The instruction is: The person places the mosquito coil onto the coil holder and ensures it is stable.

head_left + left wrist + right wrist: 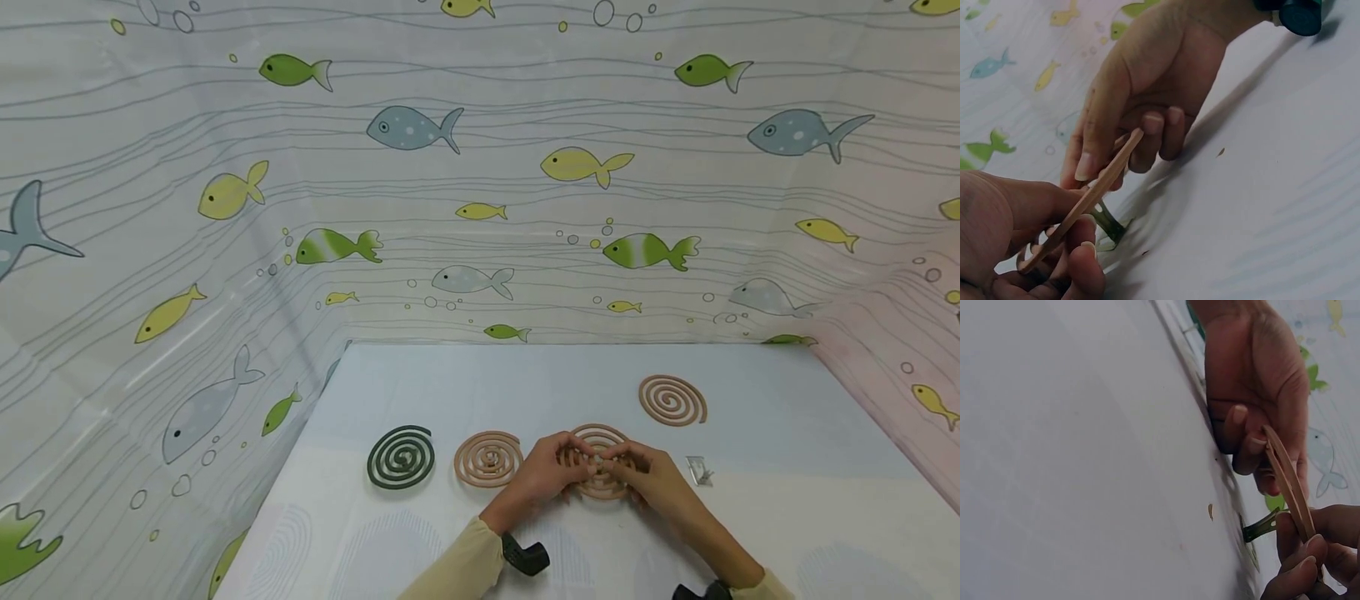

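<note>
Both hands hold a brown mosquito coil (597,429) low over the table. My left hand (543,468) pinches it from the left, thumb and fingertips reaching in near the centre. From the right, my right hand (654,477) grips the same coil, its fingertips close to the left ones. Edge-on, the coil (1105,180) shows tilted between the two hands in the left wrist view. Just below it appears a small greenish stand-like piece (1261,526) in the right wrist view, partly hidden by fingers.
To the left lie a dark green coil (401,457) and another brown coil (488,459), the latter close by the left hand. A third brown coil (672,401) lies at the back right. A small metal stand (700,471) is on the white table (780,500); fish-patterned sheeting (480,237) surrounds it.
</note>
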Tool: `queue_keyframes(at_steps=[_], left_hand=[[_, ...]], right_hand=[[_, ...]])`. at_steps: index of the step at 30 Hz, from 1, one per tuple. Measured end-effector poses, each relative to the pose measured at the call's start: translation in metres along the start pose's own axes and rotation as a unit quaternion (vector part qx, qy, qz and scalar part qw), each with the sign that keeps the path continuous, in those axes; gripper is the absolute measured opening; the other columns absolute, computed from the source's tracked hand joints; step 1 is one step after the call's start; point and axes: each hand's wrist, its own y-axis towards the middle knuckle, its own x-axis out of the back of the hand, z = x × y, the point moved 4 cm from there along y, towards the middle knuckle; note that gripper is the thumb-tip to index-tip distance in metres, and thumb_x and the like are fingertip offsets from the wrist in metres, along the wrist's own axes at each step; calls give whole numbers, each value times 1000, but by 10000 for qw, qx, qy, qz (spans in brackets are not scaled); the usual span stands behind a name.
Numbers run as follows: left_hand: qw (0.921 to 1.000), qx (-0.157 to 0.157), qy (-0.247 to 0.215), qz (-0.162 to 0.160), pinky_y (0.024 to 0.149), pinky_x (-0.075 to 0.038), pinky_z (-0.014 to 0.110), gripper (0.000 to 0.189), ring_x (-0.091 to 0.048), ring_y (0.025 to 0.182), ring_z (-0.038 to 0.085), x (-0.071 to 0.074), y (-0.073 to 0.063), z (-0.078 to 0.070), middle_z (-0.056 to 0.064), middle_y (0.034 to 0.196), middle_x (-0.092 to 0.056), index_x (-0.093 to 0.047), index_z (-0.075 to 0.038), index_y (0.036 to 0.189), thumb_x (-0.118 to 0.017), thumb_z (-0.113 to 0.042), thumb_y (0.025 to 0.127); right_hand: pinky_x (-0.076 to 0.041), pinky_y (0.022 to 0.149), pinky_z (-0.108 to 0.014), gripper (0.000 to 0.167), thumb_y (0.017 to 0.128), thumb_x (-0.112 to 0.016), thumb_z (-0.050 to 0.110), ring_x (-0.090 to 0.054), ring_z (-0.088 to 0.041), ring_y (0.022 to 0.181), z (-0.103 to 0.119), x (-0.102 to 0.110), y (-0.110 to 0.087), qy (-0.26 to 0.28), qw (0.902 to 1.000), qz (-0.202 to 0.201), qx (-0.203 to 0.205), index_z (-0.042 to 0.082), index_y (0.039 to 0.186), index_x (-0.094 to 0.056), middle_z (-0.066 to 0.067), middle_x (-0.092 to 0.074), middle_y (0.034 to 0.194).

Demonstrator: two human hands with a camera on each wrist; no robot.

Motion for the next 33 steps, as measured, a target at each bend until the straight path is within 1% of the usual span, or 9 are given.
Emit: queue_keyframes(at_steps=[3,5,10,14,19,21,25,28,33], left_hand=[[10000,-24,51,-35,52,-45,24,20,-51,60,8,1,1,0,-2,88,-63,-70,-9,113,-76,-10,94],[10000,5,65,-19,52,-45,24,20,-50,60,9,1,2,0,-1,88,-63,-70,-10,113,-76,-11,94],[9999,138,-18,16,49,-46,25,20,-50,56,11,1,2,3,0,79,-60,-70,-10,113,-76,-9,94],[9998,174,-51,0,48,-45,25,20,-50,53,12,1,2,3,0,76,-59,-70,-8,113,-76,-9,94],[9997,212,-90,17,48,-46,25,22,-51,52,12,-2,1,2,0,74,-59,-69,-7,114,-76,-10,94],[9997,215,-123,50,47,-45,25,22,-51,51,12,-3,0,2,-1,73,-59,-68,-6,114,-76,-9,94],[9997,185,-108,144,47,-45,24,22,-53,52,11,-6,0,1,-2,71,-60,-67,-6,115,-76,-9,94],[9996,171,-72,189,47,-45,24,23,-55,53,10,-7,0,1,-2,71,-60,-67,-6,115,-76,-9,94],[9998,139,-86,125,46,-45,24,23,-53,53,11,-5,0,1,-1,72,-60,-68,-6,115,-76,-8,94]], right_hand=[[-44,50,-27,29,98,-73,28,-46,-13,54,2,0,1,4,10000,-65,-13,7,119,-71,-8,-61,83],[-44,50,-27,29,98,-72,27,-46,-13,54,1,0,2,28,10000,-65,-68,7,119,-71,-8,-60,82],[-42,49,-25,29,98,-72,28,-46,-12,55,-1,-1,1,-13,10000,-17,-91,8,119,-71,-6,-56,79],[-40,47,-25,29,98,-72,29,-46,-12,54,-2,-2,1,-20,9999,-7,-113,9,119,-71,-6,-56,77],[-42,47,-26,29,98,-73,28,-47,-13,54,-3,0,2,-115,9998,-17,-161,9,119,-71,-6,-59,79],[-43,48,-27,29,98,-73,28,-47,-13,54,-3,1,3,-147,9998,-10,-148,9,119,-71,-6,-59,80],[-45,48,-29,30,96,-74,31,-46,-14,54,-4,5,5,-227,9996,-11,-141,10,118,-72,-7,-59,81],[-45,48,-29,31,94,-76,35,-47,-14,54,-6,6,6,-285,9995,2,-138,13,116,-72,-7,-58,78],[-43,45,-27,32,94,-76,36,-47,-13,53,-7,4,6,-312,9994,171,14,12,115,-73,-6,-54,72]])
